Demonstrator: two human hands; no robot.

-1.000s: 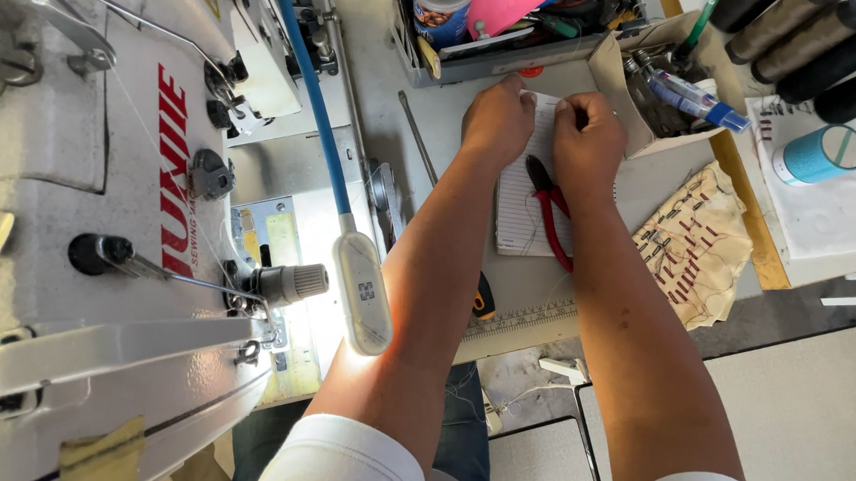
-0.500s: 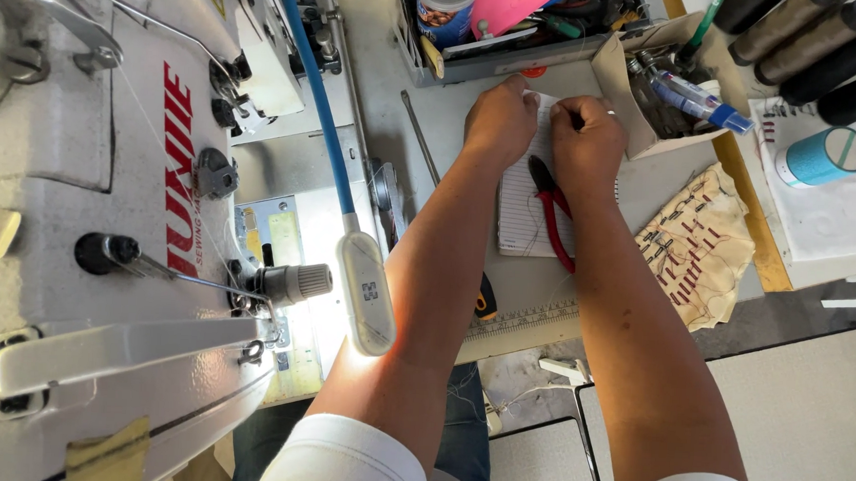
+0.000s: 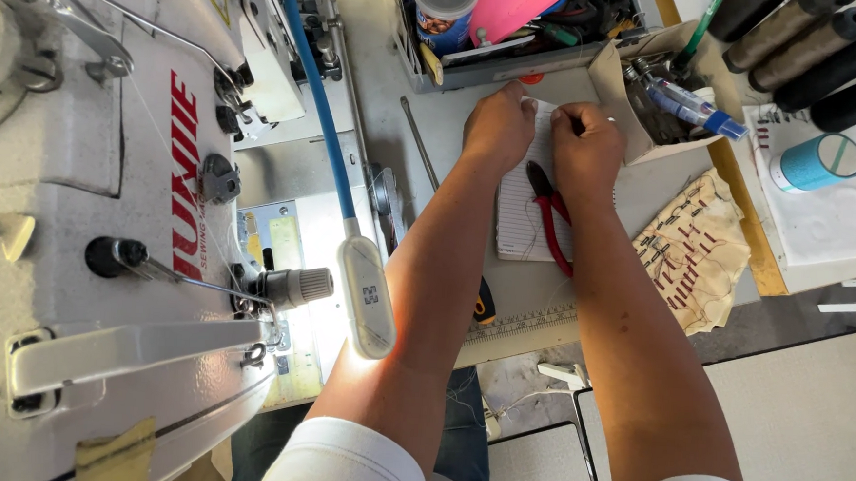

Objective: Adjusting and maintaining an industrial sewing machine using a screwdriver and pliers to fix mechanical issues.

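Resting our left hand (image 3: 497,127) and right hand (image 3: 586,146) side by side on the lined notepad (image 3: 519,216), red pliers (image 3: 550,213) beneath our right palm; fingertips' grip unclear.

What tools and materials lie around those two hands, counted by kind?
Lined notepad: 1
Red-handled pliers: 1
Stitched cloth scrap: 1
Teal thread spool: 1
Dark thread cones: 4
Total: 8
Left hand and right hand rest on the notepad.
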